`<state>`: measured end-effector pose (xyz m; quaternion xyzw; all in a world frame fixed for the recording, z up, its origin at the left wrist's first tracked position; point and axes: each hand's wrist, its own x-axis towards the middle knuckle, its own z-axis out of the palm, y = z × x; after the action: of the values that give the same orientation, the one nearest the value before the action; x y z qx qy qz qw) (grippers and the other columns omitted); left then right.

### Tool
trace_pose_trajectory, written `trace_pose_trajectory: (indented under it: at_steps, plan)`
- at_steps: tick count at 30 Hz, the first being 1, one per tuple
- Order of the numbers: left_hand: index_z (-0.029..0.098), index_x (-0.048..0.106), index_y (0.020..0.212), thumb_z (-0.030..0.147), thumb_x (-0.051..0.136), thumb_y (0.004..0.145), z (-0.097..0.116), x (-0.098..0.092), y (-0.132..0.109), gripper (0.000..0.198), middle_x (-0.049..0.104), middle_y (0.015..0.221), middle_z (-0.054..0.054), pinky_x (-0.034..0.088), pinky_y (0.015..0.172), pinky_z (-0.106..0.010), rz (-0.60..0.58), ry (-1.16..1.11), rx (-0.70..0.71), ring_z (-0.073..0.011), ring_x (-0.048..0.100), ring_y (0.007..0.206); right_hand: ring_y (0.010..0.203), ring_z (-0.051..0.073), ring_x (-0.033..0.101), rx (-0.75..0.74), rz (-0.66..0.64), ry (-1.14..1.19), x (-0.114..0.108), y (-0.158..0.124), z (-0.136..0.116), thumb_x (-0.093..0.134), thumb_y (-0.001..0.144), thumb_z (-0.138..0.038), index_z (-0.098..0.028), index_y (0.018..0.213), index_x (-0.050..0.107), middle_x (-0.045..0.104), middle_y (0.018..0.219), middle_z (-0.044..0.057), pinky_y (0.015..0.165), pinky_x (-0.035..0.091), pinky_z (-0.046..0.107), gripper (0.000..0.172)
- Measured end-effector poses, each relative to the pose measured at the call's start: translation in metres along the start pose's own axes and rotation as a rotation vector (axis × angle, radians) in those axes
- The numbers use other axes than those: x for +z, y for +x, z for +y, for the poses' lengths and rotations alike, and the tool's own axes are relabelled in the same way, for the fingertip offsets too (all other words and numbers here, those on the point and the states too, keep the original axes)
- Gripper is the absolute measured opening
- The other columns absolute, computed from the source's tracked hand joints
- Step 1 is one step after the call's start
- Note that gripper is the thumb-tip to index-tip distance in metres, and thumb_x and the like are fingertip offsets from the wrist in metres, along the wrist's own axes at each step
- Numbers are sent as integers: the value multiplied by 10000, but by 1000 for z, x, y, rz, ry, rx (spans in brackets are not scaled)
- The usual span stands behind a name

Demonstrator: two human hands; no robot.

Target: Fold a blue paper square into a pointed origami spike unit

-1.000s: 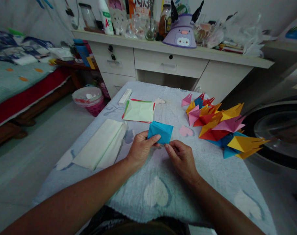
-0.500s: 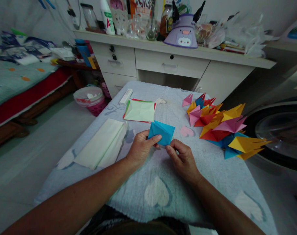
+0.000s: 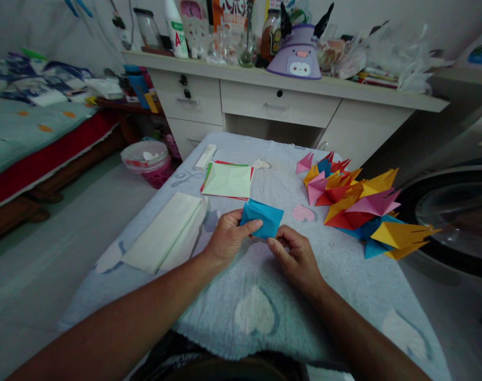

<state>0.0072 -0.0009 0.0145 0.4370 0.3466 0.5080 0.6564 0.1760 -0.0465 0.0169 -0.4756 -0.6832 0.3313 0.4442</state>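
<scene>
Blue paper held in both hands over table middle

Blue folded paper (image 3: 262,218) sits just above the towel-covered table (image 3: 344,275), near its middle. Left hand (image 3: 228,239) pinches the paper's left edge, thumb on top. Right hand (image 3: 296,256) grips its lower right corner, fingers curled. Stack of coloured sheets (image 3: 227,180) lies toward the far edge; folded paper pieces (image 3: 358,206) crowd the right edge.

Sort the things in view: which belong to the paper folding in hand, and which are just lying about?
In the job: blue paper, in left hand and right hand; coloured sheets; folded pieces.
Lying about: white box; white folded sheet; pink bin.
</scene>
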Motion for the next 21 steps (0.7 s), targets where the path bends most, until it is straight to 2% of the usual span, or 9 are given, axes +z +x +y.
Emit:
trace_pose_trajectory:
  at_steps: [3,8,11,17,21]
  plan:
    - [146,687,732,304,783,725,1,2,-2,185,628,660,19,431,595,-225,19,57,27,-90,518,591,620,119,455,5,8,-28,1,0,2,537,933,-297,-199,738,534,487,667,-26,599,358,249,219]
    - [151,721,811,312,774,739,2,-1,-2,184,679,754,-3,474,692,-251,16,114,49,-110,569,672,625,119,463,-56,-14,-81,-1,1,2,526,942,-278,-207,704,494,477,667,-26,610,356,249,250]
    - [157,721,793,315,773,742,3,-2,-2,174,678,750,4,478,683,-250,11,112,53,-108,569,664,619,117,461,-75,-30,-67,-2,1,1,523,945,-273,-209,694,481,473,662,-28,607,356,246,262]
    - [157,717,773,306,774,738,3,-2,-3,163,672,752,7,468,700,-248,23,175,89,-113,565,684,657,128,484,35,-15,25,0,-1,4,553,925,-321,-203,777,562,516,706,-19,634,383,252,190]
    - [158,715,798,306,768,746,3,-1,-4,166,670,764,1,466,710,-258,20,209,96,-122,563,696,625,124,458,62,4,14,1,-1,5,543,929,-330,-200,728,545,484,661,-28,615,363,254,239]
